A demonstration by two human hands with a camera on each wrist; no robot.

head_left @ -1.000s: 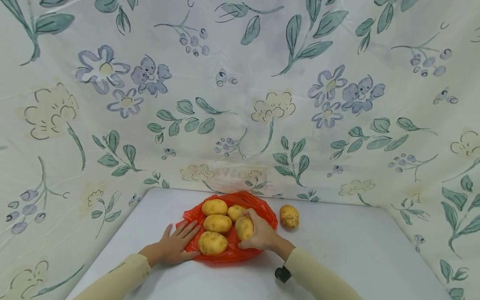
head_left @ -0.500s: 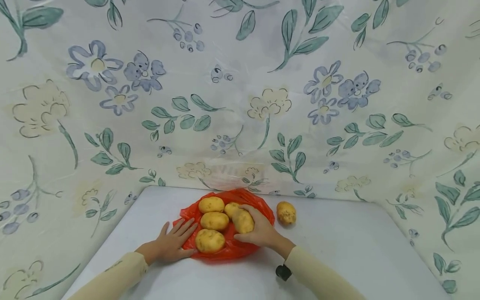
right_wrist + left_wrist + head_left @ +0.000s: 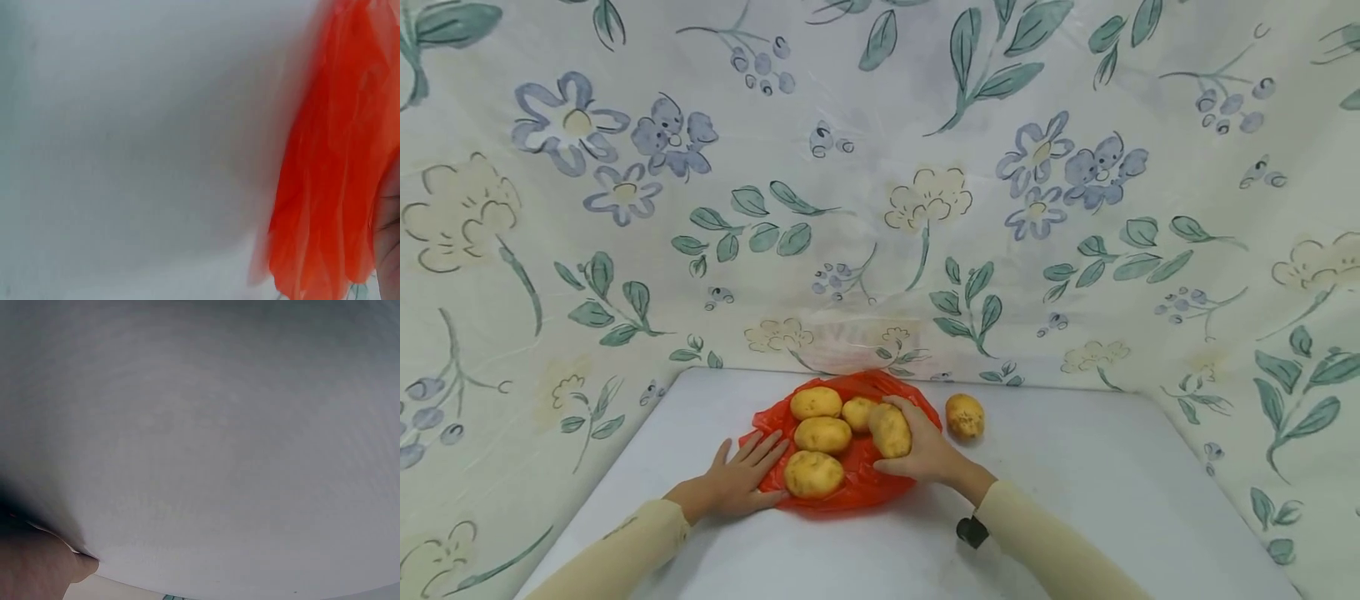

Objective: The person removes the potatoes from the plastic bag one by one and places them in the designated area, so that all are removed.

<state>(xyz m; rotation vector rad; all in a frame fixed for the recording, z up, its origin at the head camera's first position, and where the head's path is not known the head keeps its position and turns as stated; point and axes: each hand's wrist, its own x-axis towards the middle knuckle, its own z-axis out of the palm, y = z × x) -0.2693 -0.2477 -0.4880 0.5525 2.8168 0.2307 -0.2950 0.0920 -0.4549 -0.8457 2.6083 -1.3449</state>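
Note:
A red plastic bag point(image 3: 868, 492) lies spread on the table, with several potatoes point(image 3: 823, 435) resting on it. My right hand point(image 3: 928, 446) grips a potato point(image 3: 891, 431) over the bag's right side, thumb on the near side and fingers around the far side. Flat on the bag's left edge, my left hand point(image 3: 741, 477) presses with spread, straight fingers. In the right wrist view the red bag point(image 3: 331, 162) fills the right side beside part of the right hand point(image 3: 389, 231). Only a bit of the left hand point(image 3: 37, 565) shows in the left wrist view.
One loose potato point(image 3: 965, 417) lies on the white table point(image 3: 1075, 483) to the right of the bag. Behind the table hangs a floral-patterned sheet point(image 3: 850, 275). A small black device point(image 3: 972, 532) sits under the right wrist.
The gripped potato has turned more upright and shifted slightly right, away from the potatoes on its left. The left hand stays on the bag. The whole head view has drifted a little.

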